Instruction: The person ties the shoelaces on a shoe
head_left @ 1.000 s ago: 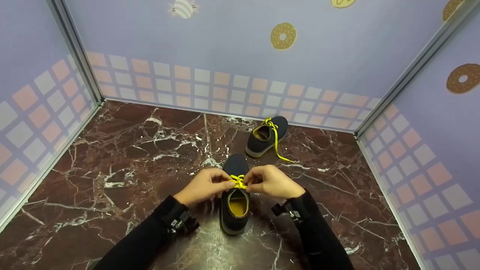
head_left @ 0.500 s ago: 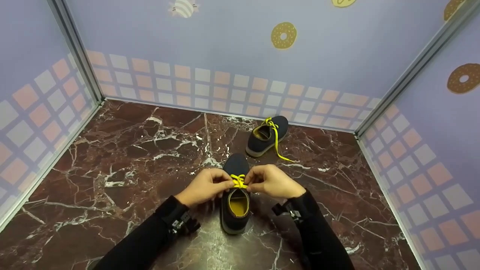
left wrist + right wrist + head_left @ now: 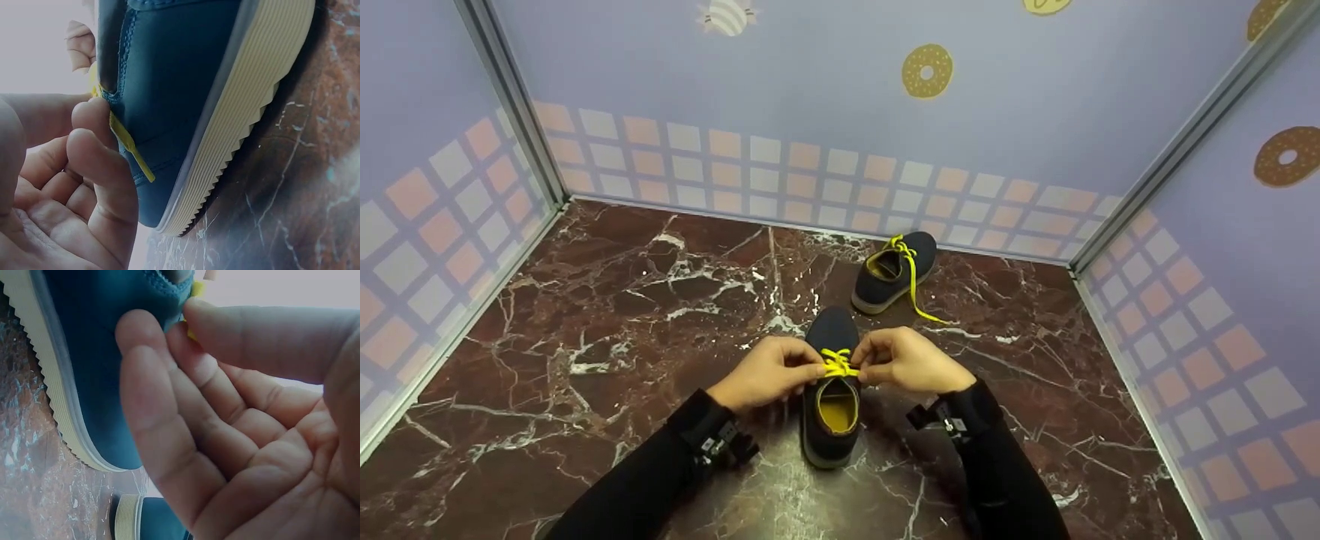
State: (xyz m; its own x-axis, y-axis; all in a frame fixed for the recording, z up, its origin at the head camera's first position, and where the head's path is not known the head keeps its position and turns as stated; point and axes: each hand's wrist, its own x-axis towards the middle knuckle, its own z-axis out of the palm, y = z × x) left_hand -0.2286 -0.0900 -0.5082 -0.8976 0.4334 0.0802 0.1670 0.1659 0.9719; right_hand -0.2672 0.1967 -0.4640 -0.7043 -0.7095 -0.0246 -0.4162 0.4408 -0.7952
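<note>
A dark shoe (image 3: pixel 831 330) with a yellow lining stands upright on the floor, its toe pointing away from me. Yellow shoelace (image 3: pixel 838 361) crosses its tongue and is knotted above the opening. From the left, my left hand (image 3: pixel 771 373) pinches the lace between thumb and fingertips. In the left wrist view, a loose end of the yellow lace (image 3: pixel 134 149) hangs past those fingers along the shoe's side. My right hand (image 3: pixel 913 363) pinches the lace from the other side. In the right wrist view, its thumb and index finger meet on a bit of yellow lace (image 3: pixel 195 329).
Behind and to the right stands a second dark shoe (image 3: pixel 877 289) with yellow laces, one end trailing onto the floor. The marbled floor (image 3: pixel 660 315) meets patterned walls (image 3: pixel 780 90) at the back and both sides. Each wrist wears a small camera (image 3: pixel 720 442).
My right hand has shifted slightly to the right, and a little more lace shows between the two hands. The shoes have stayed in place.
</note>
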